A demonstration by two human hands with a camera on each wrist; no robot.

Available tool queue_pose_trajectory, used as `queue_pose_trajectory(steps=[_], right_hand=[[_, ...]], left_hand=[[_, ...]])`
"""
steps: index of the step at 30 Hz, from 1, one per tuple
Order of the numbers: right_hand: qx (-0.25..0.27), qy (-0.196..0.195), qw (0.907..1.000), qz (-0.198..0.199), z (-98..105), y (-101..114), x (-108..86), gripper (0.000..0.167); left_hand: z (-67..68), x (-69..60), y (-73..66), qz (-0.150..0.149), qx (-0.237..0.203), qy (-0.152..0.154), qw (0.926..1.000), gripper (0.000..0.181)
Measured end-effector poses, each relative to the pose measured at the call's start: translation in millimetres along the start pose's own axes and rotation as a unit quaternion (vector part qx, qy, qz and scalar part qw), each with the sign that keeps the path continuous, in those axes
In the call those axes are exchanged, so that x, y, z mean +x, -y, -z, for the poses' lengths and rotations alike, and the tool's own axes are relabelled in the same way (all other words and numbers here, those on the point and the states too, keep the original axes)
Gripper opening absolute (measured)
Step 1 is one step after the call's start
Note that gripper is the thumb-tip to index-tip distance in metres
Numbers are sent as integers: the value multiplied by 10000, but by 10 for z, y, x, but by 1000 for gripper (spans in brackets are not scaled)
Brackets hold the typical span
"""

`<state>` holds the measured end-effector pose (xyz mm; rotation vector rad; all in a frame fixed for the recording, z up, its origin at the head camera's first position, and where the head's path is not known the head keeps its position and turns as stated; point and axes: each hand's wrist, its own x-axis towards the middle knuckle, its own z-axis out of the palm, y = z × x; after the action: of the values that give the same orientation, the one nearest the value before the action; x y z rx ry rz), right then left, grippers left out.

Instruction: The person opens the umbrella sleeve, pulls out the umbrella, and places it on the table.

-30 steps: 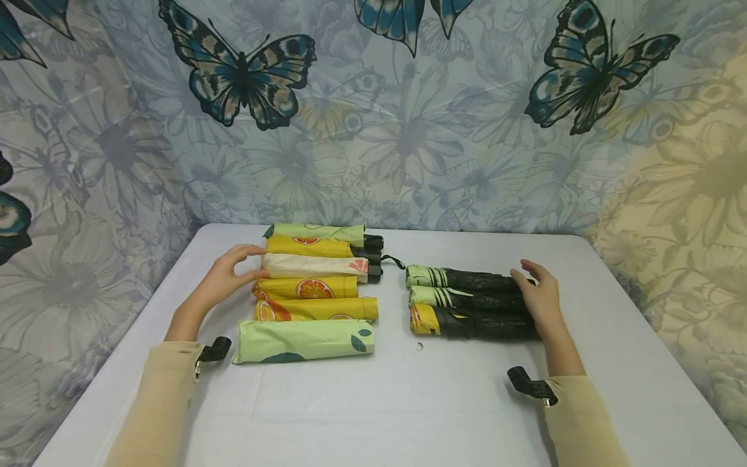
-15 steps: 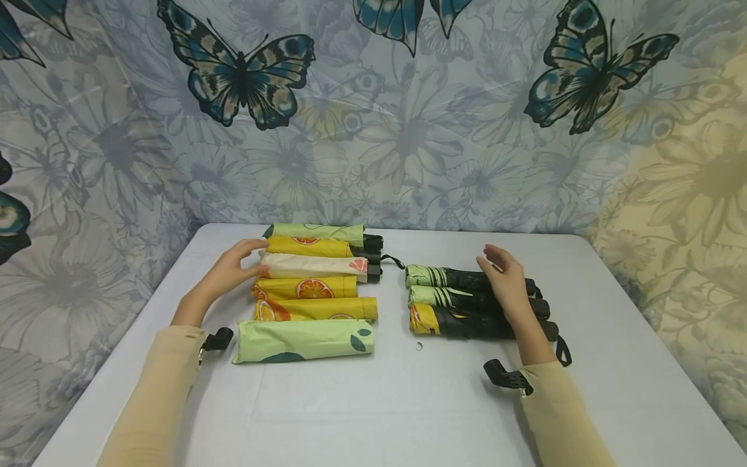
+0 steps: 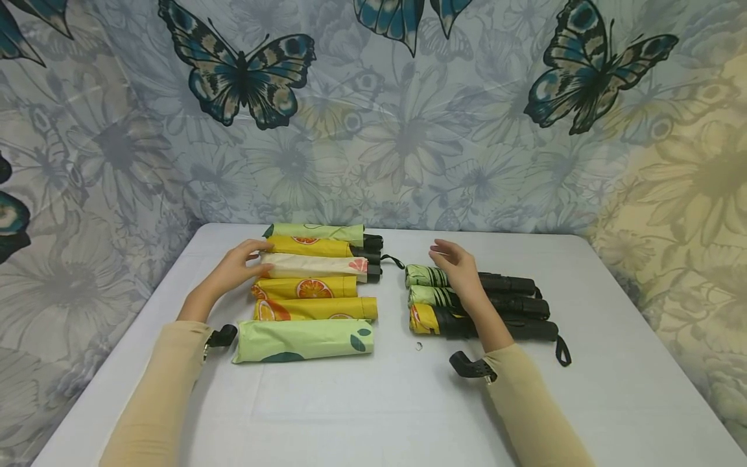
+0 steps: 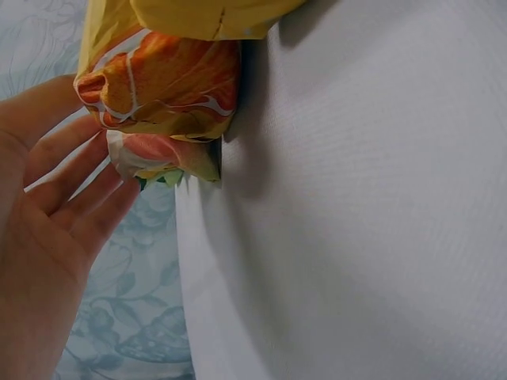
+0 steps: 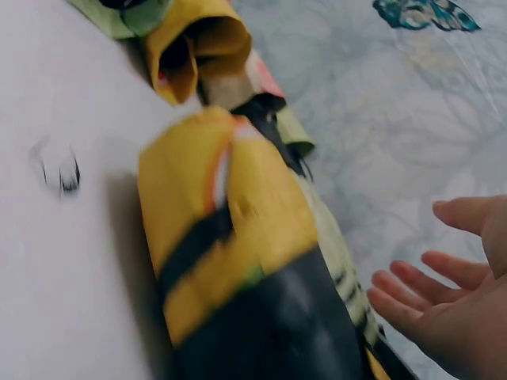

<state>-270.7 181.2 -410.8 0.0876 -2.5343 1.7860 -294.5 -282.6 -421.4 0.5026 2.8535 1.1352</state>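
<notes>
Several folded umbrellas and sleeves lie in a column on the left. My left hand (image 3: pixel 231 270) rests its fingers at the left ends of the white one with a pink print (image 3: pixel 309 265) and the yellow one (image 3: pixel 308 246) behind it. In the left wrist view, my left hand (image 4: pixel 55 182) has its fingers spread beside the orange-printed end (image 4: pixel 158 87). My right hand (image 3: pixel 465 275), fingers loosely bent and holding nothing, is above the left part of three dark umbrellas: two green-ended, the rear one (image 3: pixel 508 283) and the middle one (image 3: pixel 519 305), and one yellow-ended (image 3: pixel 424 320).
A light green sleeve (image 3: pixel 306 340) with leaf prints lies nearest the front on the left. A small ring (image 3: pixel 419 346) lies in front of the dark umbrellas on the white table (image 3: pixel 350 415). A butterfly-patterned cloth (image 3: pixel 408 130) hangs behind.
My right hand has moved left from the handle ends of the dark umbrellas, uncovering them. My left hand has shifted slightly right and back. The umbrellas have stayed in place.
</notes>
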Motion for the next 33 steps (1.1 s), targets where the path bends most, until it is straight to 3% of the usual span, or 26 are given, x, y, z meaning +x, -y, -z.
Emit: queue_pose_trajectory(steps=[11,20,33], right_hand=[[555,310,9979,-114,-384,107,32,48],[483,472,9960,-579,-709,145,104,45],[265,687,9965,-407,-956,124,72,43]], left_hand=[[-5,22,8,-66,-12,75,9999,44],[-14,24,41,-17,-91,122,9999,44],[-42,3,25,73,-88,-12,9999,42]])
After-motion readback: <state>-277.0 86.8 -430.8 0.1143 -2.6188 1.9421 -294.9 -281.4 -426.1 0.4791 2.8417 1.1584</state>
